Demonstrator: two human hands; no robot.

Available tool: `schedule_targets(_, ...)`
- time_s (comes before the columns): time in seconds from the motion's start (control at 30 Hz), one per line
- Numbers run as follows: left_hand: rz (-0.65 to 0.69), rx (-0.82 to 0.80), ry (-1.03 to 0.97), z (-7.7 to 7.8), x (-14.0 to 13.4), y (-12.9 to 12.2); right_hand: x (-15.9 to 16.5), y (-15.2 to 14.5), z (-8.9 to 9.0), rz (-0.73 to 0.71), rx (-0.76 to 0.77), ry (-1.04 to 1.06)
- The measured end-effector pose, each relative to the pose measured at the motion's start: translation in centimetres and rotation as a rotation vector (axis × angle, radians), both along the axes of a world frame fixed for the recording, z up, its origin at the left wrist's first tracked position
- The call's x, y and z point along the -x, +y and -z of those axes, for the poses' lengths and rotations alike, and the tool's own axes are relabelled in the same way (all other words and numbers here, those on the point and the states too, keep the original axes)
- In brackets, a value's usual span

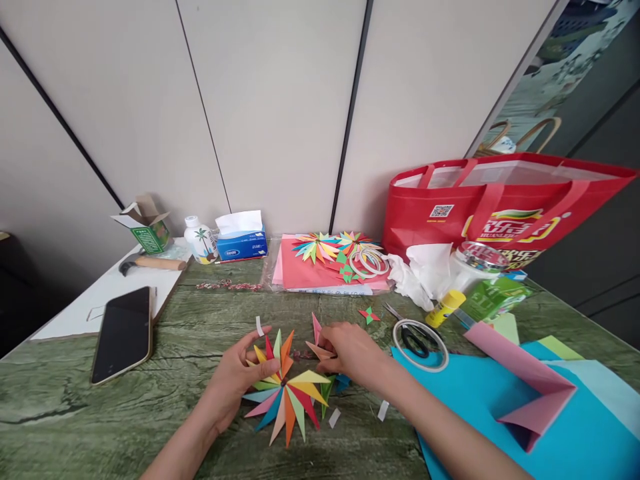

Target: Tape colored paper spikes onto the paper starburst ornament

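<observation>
My left hand (230,377) grips the left side of a multicoloured folded-paper star (283,407), thumb on top. A short strip of white tape (259,326) sits at a fingertip of that hand. To the star's upper right, my right hand (353,350) is closed on a pink folded paper piece (317,328) with two points sticking out. Green and blue folded bits (343,382) lie partly hidden under the right hand and the star. Two more tape strips (335,418) are on the table beside the star.
A tape roll (423,368) and black-handled scissors (414,340) lie at right, near a yellow glue stick (446,308) and blue paper (465,400). Finished stars (317,248) rest on red paper at the back. A phone (123,333) and hammer (153,263) are at left; a red bag (420,220) stands behind.
</observation>
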State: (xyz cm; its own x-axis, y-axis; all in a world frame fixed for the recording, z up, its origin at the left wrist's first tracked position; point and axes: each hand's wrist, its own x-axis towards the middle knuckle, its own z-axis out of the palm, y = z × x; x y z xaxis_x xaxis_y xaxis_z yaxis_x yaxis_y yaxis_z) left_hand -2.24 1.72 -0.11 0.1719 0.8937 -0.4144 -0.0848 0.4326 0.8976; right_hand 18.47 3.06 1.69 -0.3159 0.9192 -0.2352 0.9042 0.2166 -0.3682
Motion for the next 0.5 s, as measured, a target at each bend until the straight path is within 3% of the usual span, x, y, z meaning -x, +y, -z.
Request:
schedule_targets(0.27,-0.003,0.009,-0.015,-0.2,-0.1,0.0,-0.5,0.1,1.3,0.032,-0.015,0.218)
schedule_targets(0.33,-0.008,0.009,-0.011,-0.2,-0.1,0.0,-0.8,0.3,1.1,0.059,0.075,0.473)
schedule_targets(0.43,-0.013,0.011,-0.005,0.0,-0.1,0.0,-1.2,0.6,0.9,0.151,0.339,0.917)
schedule_targets(0.5,-0.015,0.007,-0.007,0.1,-0.1,0.0,-1.4,0.7,0.8,0.196,0.459,1.053)
